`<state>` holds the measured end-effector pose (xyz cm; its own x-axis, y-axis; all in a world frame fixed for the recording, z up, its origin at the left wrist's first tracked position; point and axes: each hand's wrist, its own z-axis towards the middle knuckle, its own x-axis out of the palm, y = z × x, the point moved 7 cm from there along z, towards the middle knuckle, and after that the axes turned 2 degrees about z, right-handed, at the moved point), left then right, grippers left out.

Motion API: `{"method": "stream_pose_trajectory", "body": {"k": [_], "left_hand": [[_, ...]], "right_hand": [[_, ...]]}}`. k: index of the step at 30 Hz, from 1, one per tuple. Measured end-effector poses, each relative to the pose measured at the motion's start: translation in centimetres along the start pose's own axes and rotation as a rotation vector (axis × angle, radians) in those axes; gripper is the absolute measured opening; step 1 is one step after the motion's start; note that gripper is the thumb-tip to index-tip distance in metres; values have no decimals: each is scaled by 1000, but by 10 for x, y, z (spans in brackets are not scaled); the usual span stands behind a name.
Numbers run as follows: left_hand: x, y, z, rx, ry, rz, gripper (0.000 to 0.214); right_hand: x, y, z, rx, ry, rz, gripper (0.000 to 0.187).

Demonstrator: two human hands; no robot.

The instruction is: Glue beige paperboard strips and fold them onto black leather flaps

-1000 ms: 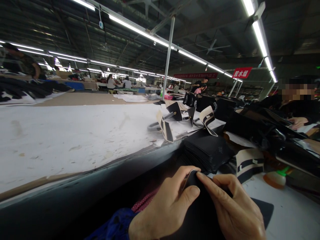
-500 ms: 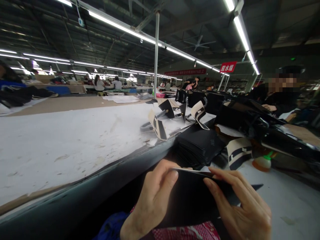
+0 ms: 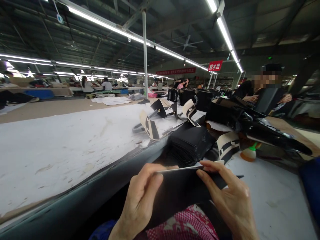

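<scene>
A flat black leather piece (image 3: 181, 190) is held between both hands low in the picture, its upper edge pale and level. My left hand (image 3: 140, 203) grips its left end with fingers curled over the top edge. My right hand (image 3: 228, 198) pinches the right part, thumb and fingers on the face of the piece. Just beyond it lies a stack of black cut pieces (image 3: 191, 143). A cream-and-black striped part (image 3: 227, 146) stands to the right of that stack.
A long raised white conveyor belt (image 3: 62, 143) runs along the left. Several bag parts with handles (image 3: 160, 116) lie on it. An orange glue bottle (image 3: 248, 154) and shiny black bags (image 3: 252, 123) sit at right, where another person works. More workers sit far off.
The black piece has been turned from a bunched fold to a flat, level sheet between both hands. The view has swung slightly to the right, and my hands have moved apart along it.
</scene>
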<state>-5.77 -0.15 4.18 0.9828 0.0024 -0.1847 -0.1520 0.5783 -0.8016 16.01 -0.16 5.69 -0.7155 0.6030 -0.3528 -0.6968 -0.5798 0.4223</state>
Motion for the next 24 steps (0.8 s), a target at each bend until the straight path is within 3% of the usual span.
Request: {"method": "stream_pose_trajectory", "body": {"k": [5, 10, 14, 19, 21, 24], "left_hand": [[-5, -6, -10, 151, -33, 215, 24], [-1, -13, -17, 332, 42, 275, 36], [3, -11, -9, 295, 44, 273, 33], [-7, 7, 5, 50, -78, 132, 19], [-23, 12, 6, -28, -209, 77, 17], [-46, 9, 3, -16, -333, 76, 15]], "right_hand": [[-1, -9, 0, 75, 93, 93, 11], [7, -5, 1, 49, 265, 104, 18], [18, 0, 2, -36, 293, 10, 21], [14, -18, -1, -30, 145, -217, 34], [-2, -32, -6, 23, 40, -275, 46], [-32, -54, -17, 156, -116, -215, 50]]}}
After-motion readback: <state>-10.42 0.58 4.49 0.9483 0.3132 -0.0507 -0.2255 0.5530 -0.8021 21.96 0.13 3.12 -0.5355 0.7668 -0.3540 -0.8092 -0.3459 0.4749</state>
